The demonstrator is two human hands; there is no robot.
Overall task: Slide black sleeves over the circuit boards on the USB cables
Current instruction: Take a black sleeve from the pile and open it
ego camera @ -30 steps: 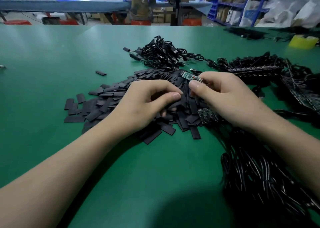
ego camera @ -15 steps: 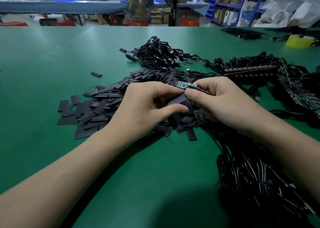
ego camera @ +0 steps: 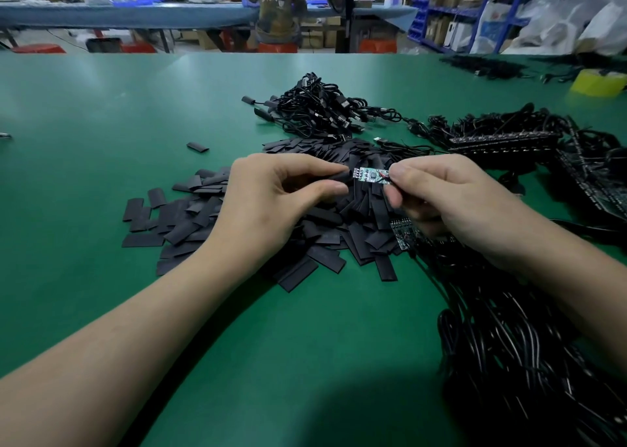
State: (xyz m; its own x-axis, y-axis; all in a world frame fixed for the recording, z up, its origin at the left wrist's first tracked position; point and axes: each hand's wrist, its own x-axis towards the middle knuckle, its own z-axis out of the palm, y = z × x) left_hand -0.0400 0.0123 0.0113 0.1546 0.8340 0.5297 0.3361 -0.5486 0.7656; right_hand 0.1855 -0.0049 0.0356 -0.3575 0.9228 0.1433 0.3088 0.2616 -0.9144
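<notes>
The left hand (ego camera: 271, 202), pinching a flat black tubular sleeve (ego camera: 344, 177), has brought its mouth up to the small green circuit board (ego camera: 371, 176) pinched by the right hand (ego camera: 451, 202); sliding-on can probably start.

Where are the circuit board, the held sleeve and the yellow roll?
circuit board (ego camera: 371, 176), head view, green face.
sleeve (ego camera: 339, 176), head view, end beside the board.
yellow roll (ego camera: 597, 82), head view, yellow side.

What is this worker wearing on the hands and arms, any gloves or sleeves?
Nothing that shows. The left hand and right hand are bare: no gloves, rings or finger cots. The left forearm and right forearm are uncovered to the picture's edge, with no sleeve, watch or wristband in view. The visible nails are trimmed short and unpainted.
</notes>
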